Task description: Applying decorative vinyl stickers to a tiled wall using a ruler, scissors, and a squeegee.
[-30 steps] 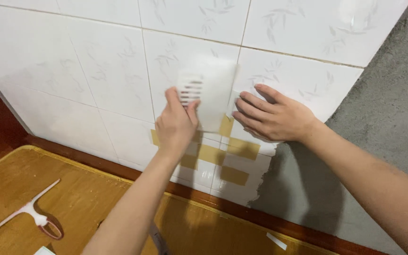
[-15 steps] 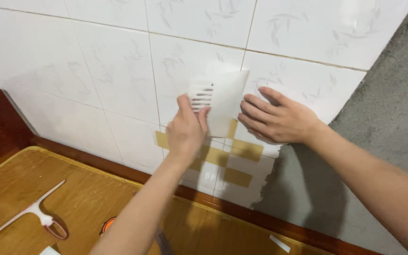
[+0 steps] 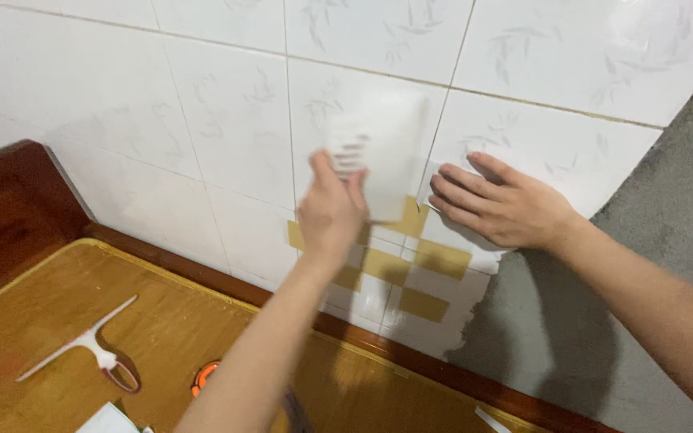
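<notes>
Left hand point(image 3: 332, 210) clamped on blurred white scraper point(image 3: 378, 152), its lower edge hidden; right hand point(image 3: 500, 202) flat, fingers together.

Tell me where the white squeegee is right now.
In the head view, the white squeegee lies flat at lower left on the yellow wooden surface, away from both hands, with an orange object just to its right beside the left forearm.

White leaf-patterned tiles point(image 3: 226, 120), white scraper point(image 3: 374, 152), yellow-brown tape point(image 3: 423, 305)

A left hand point(image 3: 332, 215) presses a scraper point(image 3: 378, 152) on the wall point(image 3: 202, 120); the right hand point(image 3: 500, 204) lies flat just right. A squeegee point(image 3: 82, 345) lies on the platform point(image 3: 58, 297) below.
</notes>
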